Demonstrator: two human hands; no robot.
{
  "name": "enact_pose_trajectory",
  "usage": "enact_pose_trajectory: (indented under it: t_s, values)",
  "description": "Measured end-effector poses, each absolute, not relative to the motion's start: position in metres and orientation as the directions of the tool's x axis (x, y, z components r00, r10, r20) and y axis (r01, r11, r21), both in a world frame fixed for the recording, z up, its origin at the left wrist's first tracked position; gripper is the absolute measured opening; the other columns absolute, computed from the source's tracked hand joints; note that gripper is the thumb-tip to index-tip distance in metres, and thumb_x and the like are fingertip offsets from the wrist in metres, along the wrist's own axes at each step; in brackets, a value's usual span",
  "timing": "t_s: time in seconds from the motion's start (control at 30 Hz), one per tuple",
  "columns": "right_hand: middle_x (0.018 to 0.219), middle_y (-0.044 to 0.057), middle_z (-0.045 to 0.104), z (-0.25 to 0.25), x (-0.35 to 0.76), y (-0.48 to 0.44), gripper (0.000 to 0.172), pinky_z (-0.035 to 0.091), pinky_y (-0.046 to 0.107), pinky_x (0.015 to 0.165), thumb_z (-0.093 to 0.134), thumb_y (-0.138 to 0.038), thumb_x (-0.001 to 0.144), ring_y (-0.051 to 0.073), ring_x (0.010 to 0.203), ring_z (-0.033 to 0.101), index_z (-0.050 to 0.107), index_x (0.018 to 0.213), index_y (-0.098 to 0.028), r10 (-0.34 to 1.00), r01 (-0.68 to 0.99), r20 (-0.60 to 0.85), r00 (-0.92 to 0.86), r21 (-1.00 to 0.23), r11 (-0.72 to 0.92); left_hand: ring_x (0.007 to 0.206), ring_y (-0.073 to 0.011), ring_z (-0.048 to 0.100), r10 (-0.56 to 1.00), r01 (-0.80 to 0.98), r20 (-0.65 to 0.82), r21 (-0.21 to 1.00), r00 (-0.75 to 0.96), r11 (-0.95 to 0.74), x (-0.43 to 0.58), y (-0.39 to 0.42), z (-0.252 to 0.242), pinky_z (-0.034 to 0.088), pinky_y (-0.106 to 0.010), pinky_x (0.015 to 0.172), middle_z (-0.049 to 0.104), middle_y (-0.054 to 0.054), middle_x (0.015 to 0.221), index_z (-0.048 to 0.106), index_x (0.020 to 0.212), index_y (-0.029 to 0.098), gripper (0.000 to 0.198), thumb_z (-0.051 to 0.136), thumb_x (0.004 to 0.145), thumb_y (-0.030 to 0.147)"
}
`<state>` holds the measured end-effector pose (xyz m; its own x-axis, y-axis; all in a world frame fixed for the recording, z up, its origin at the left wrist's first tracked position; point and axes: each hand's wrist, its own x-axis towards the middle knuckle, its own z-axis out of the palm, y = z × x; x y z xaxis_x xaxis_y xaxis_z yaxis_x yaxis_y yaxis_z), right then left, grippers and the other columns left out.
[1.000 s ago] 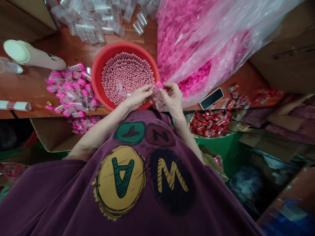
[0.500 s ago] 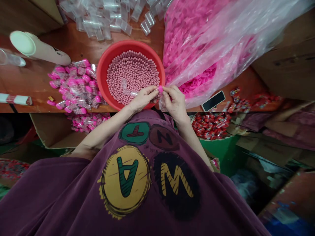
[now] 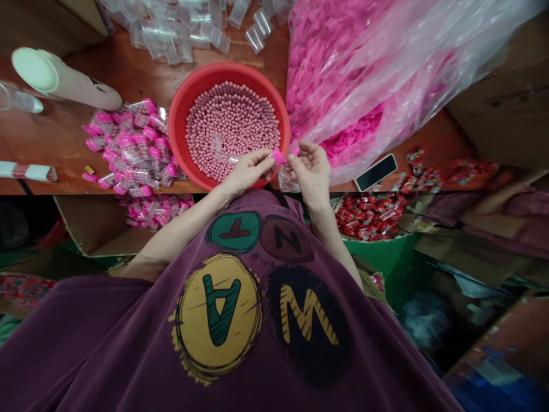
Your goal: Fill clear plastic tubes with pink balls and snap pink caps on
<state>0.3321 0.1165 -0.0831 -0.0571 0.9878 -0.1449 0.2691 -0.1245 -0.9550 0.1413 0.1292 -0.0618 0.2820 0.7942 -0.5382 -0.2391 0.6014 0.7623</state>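
My left hand (image 3: 250, 171) is closed round a small clear tube with a pink cap (image 3: 278, 156), over the near right rim of a red bowl (image 3: 175, 129). The cap pokes out past my fingertips. Just to its right, my right hand (image 3: 312, 173) pinches a small pink plastic piece (image 3: 295, 150) between thumb and fingers, apart from the tube. Small pink balls (image 3: 231, 114) fill much of the bowl, and a clear tube (image 3: 217, 145) lies on them. A large clear bag of pink plastic pieces (image 3: 358, 134) rests beside my right hand.
Left of the bowl lies a heap of pink-capped tubes (image 3: 132, 146), with more in a cardboard box (image 3: 96, 229) below. Clear tubes (image 3: 171, 34) are piled at the back. A phone (image 3: 376, 172) lies right, above red-wrapped items (image 3: 369, 216). A white cylinder (image 3: 68, 80) leans at left.
My right hand has drawn slightly right, away from the capped tube, and now shows a pink piece in its fingertips. My left hand still holds the tube.
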Motion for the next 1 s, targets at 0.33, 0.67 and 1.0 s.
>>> enact_pose_trajectory:
  t_s: [0.33,0.67,1.0]
  values:
    - [0.141,0.021,0.062,-0.086,0.309,0.103,0.076,0.048,0.077,0.122,0.083,-0.047,0.089,0.047,0.139,0.059,0.053,0.154,-0.019,0.952,0.696,-0.172,-0.252,-0.716,0.055,0.068,-0.0107,0.062,0.778,-0.258,-0.584,0.735,0.231,0.628,0.148,0.117,-0.065,0.054,-0.024,0.069,0.07,0.0,0.073,0.073,0.082,0.018,0.034,0.085,0.098,0.045]
    - [0.123,0.017,0.066,-0.11,0.295,0.113,0.048,0.053,0.069,0.118,0.079,-0.043,0.088,0.044,0.129,0.062,0.062,0.127,-0.02,0.932,0.7,-0.15,-0.329,-0.701,0.135,0.067,-0.0108,0.061,0.712,-0.335,-0.698,0.654,0.08,0.679,0.148,0.11,-0.08,0.052,-0.024,0.072,0.068,0.001,0.071,0.069,0.079,0.018,0.027,0.077,0.104,0.024]
    - [0.138,0.016,0.074,-0.136,0.265,0.108,0.062,0.062,0.056,0.113,0.076,-0.041,0.1,0.034,0.125,0.072,0.058,0.156,-0.02,0.789,0.542,-0.333,-0.517,-0.841,-0.001,0.105,-0.0192,0.073,0.755,0.098,-0.577,0.771,-0.312,0.63,0.041,0.096,-0.089,0.056,-0.03,0.093,0.079,-0.004,0.107,0.073,0.109,0.02,0.007,0.072,0.103,0.023]
